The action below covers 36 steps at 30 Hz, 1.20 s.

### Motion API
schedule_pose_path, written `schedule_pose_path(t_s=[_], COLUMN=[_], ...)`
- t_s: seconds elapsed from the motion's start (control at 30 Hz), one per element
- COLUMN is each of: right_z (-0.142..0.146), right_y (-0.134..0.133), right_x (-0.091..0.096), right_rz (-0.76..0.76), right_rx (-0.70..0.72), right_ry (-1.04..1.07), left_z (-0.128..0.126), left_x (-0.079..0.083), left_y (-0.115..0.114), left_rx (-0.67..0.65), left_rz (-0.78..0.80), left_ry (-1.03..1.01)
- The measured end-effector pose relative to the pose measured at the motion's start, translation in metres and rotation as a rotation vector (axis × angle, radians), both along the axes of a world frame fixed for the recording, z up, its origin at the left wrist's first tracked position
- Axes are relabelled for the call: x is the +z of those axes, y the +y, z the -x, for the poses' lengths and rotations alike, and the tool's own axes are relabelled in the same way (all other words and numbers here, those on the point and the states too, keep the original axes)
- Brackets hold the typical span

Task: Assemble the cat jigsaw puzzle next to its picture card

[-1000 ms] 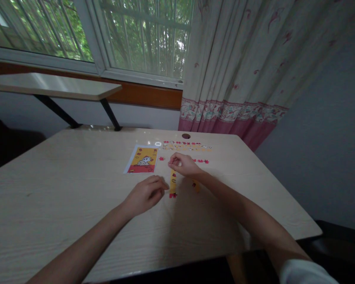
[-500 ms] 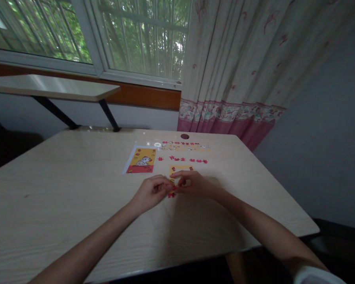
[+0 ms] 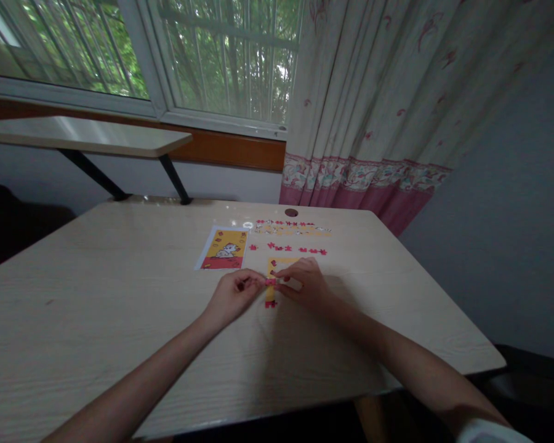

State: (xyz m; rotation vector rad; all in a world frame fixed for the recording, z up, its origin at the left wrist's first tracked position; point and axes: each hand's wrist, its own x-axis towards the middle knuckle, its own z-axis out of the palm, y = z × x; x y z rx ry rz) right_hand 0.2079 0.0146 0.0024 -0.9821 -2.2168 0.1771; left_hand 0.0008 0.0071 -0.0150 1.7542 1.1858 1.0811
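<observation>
A partly assembled yellow and red jigsaw (image 3: 271, 271) lies on the wooden table (image 3: 120, 295). My left hand (image 3: 233, 295) and my right hand (image 3: 305, 283) meet over its left column. Both pinch a small red puzzle piece (image 3: 270, 282) between their fingertips, just above the assembled strip. My right hand covers the puzzle's right part. A picture card (image 3: 224, 248) with a white animal on yellow and red lies to the upper left of my hands.
Rows of loose red pieces (image 3: 300, 249) and pale yellow pieces (image 3: 292, 229) lie beyond the puzzle near the table's far edge. A round hole (image 3: 290, 212) sits in the tabletop. A curtain (image 3: 364, 98) hangs behind, a second table (image 3: 83, 135) by the window.
My right hand came back from the row of loose red pieces toward me. My left hand lifted off the table and both now pinch a red piece over the puzzle.
</observation>
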Motion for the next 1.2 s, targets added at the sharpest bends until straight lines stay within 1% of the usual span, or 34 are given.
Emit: schedule_pose_path(t_s=[0.2,0.3,0.4,0.5,0.63,0.7,0.8,0.93,1.1,1.2], right_z=[-0.007,-0.014,-0.025,-0.04,-0.065,-0.074,-0.082,-0.082,-0.081,-0.081], right_y=[0.002,0.003,0.002,-0.002,-0.012,-0.018,-0.027,-0.033,-0.032,-0.032], right_x=[0.002,0.006,0.009,0.006,-0.005,-0.011,-0.016,-0.017,-0.017,-0.016], right_rz=[-0.062,-0.065,-0.057,-0.025,0.097,0.142,0.17,0.197,0.25,0.248], right_rx=[-0.02,-0.042,-0.052,-0.054,-0.052,-0.06,-0.086,-0.1,-0.083,-0.094], right_ry=[-0.007,0.017,0.039,0.04,-0.045,-0.076,-0.092,-0.106,-0.143,-0.162], left_z=[0.001,0.005,0.011,0.016,0.02,0.02,0.021,0.023,0.024,0.023], left_x=[0.006,0.009,0.009,0.008,0.007,0.007,0.006,0.004,0.006,0.007], left_y=[-0.002,-0.003,-0.003,-0.002,-0.003,-0.003,-0.004,-0.003,-0.004,-0.004], left_rx=[0.012,0.002,-0.049,-0.107,-0.146,-0.17,-0.203,-0.201,-0.192,-0.198], left_rz=[-0.029,-0.083,-0.184,-0.313,-0.414,-0.44,-0.448,-0.451,-0.453,-0.461], left_ry=[0.052,0.139,0.275,0.431,0.565,0.591,0.607,0.628,0.648,0.64])
